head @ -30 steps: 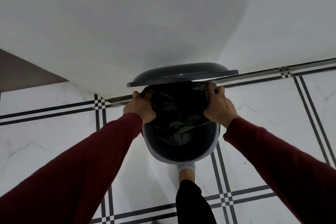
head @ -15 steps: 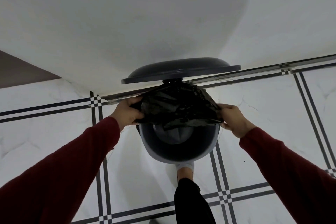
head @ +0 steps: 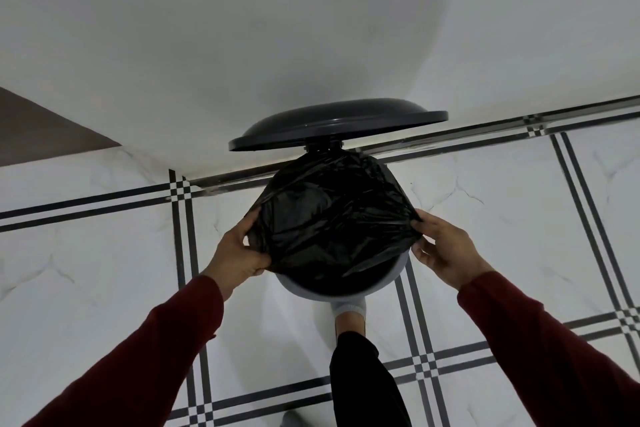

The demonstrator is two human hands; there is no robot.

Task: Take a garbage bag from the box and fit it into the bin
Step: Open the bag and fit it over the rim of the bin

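Hands (head: 341,253) (both) gripping bag (head: 332,215), over bin (head: 391,282)

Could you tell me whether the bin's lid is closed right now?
No, the lid stands raised above the bin while both hands stretch the garbage bag over it.

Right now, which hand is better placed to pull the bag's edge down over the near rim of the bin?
Probably the left hand: it grips the garbage bag lower, beside the bin's uncovered near rim. The right hand holds higher.

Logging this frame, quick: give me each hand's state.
Left hand: grips the left edge of the garbage bag.
Right hand: pinches the bag's right edge.
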